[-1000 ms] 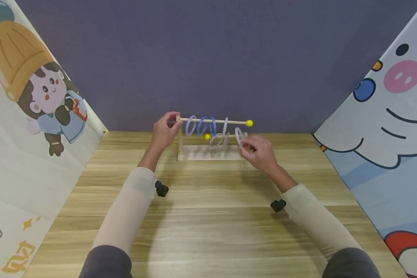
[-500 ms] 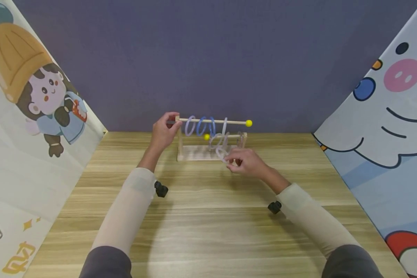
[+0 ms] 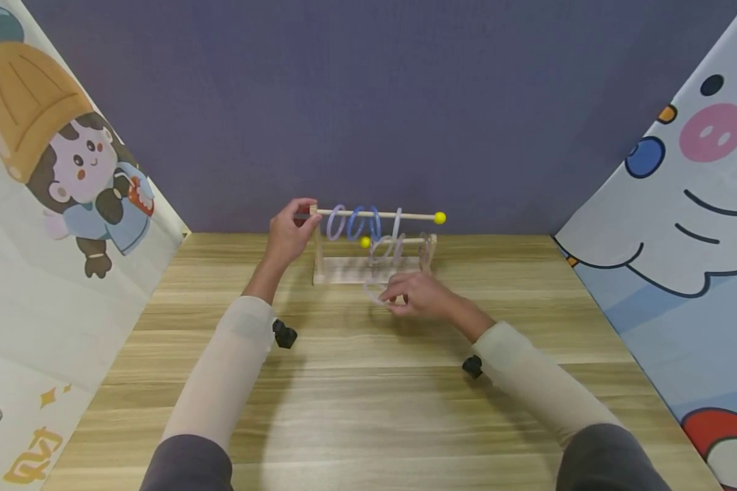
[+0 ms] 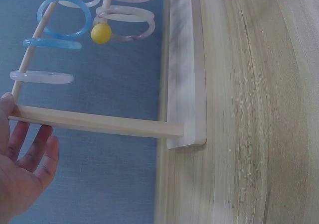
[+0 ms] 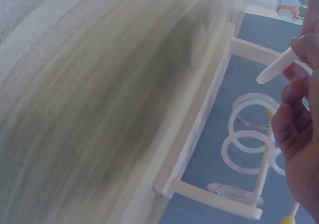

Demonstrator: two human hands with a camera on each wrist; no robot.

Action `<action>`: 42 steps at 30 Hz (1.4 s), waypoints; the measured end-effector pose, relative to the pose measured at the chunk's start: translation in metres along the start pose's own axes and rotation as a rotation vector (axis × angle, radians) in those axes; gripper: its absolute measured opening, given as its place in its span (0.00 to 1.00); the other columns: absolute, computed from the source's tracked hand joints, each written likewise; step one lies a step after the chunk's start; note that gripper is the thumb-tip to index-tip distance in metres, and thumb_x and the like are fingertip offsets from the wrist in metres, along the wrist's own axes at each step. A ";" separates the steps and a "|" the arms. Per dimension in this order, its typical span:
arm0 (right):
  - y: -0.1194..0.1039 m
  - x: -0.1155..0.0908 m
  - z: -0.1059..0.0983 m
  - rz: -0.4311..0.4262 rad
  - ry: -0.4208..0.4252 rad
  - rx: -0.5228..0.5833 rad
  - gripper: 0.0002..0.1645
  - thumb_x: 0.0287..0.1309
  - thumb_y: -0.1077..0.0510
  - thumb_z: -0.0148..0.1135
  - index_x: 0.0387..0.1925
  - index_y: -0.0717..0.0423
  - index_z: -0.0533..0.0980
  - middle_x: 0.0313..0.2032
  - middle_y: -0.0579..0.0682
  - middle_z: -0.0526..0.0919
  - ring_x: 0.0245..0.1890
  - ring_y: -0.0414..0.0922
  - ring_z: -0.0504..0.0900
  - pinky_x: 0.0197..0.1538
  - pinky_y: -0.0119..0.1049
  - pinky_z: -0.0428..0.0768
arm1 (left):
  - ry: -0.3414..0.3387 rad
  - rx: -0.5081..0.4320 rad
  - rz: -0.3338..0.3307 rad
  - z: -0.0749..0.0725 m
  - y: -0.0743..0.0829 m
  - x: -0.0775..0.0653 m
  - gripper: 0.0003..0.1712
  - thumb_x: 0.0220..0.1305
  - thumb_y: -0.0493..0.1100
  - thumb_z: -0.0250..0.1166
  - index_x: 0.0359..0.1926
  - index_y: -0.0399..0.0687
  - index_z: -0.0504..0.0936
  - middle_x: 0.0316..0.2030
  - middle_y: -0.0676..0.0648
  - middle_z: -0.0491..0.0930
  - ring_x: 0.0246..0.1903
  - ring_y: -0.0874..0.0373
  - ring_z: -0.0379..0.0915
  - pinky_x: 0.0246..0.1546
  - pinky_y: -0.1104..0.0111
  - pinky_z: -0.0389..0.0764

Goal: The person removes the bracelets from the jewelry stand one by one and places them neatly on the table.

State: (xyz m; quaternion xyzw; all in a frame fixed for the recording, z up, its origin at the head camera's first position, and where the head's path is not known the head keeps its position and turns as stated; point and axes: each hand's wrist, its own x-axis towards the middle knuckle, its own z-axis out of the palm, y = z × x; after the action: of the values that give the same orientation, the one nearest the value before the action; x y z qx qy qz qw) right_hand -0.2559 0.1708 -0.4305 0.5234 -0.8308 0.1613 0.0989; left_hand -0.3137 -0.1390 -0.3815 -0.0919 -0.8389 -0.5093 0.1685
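Observation:
A wooden bangle rack (image 3: 344, 271) stands at the back of the table, with two rods pointing opposite ways. Thumb and fingers of my left hand (image 3: 287, 232) hold the top of its left post (image 4: 94, 121). Blue bangles (image 4: 64, 17) and pale ones hang on the upper rod, which ends in a yellow ball (image 3: 440, 218). More pale bangles (image 5: 247, 152) hang on the lower rod. In front of the base, my right hand (image 3: 422, 296) pinches a whitish bangle (image 5: 276, 67), off the rods; the fingers hide part of it.
Behind the rack rises a dark blue-grey wall (image 3: 368, 102). Printed cartoon panels flank the wood-grain table (image 3: 368, 402), one on the left (image 3: 67, 239) and one on the right (image 3: 682, 225). A small black camera sits at each wrist.
My right hand has carried the pale bangle from beside the rack's right post leftward and toward me, down in front of the base. The left hand keeps its hold on the post.

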 end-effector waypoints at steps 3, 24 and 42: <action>0.000 0.004 0.007 0.002 -0.050 -0.021 0.12 0.57 0.57 0.69 0.44 0.46 0.88 0.35 0.41 0.86 0.24 0.34 0.79 0.29 0.22 0.76 | 0.006 -0.006 0.001 0.000 0.000 0.000 0.21 0.70 0.47 0.67 0.61 0.46 0.80 0.52 0.39 0.84 0.48 0.45 0.85 0.41 0.64 0.86; -0.003 0.016 0.029 -0.020 -0.179 -0.200 0.12 0.60 0.49 0.70 0.46 0.39 0.87 0.37 0.39 0.85 0.23 0.32 0.75 0.24 0.23 0.72 | 0.008 -0.011 -0.005 0.001 -0.001 0.001 0.21 0.70 0.46 0.68 0.60 0.45 0.80 0.51 0.39 0.84 0.47 0.46 0.85 0.42 0.68 0.85; -0.003 0.019 0.040 0.021 -0.323 -0.001 0.08 0.61 0.49 0.72 0.42 0.39 0.88 0.36 0.38 0.86 0.32 0.32 0.80 0.40 0.29 0.81 | -0.006 -0.010 0.015 -0.001 -0.003 0.001 0.22 0.70 0.48 0.67 0.61 0.46 0.80 0.52 0.40 0.83 0.47 0.45 0.85 0.46 0.56 0.86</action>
State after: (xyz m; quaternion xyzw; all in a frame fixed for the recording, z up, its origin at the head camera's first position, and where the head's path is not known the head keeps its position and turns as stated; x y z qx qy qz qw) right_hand -0.2611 0.1389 -0.4610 0.5338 -0.8414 0.0758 -0.0373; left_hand -0.3156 -0.1412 -0.3835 -0.1004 -0.8361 -0.5120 0.1693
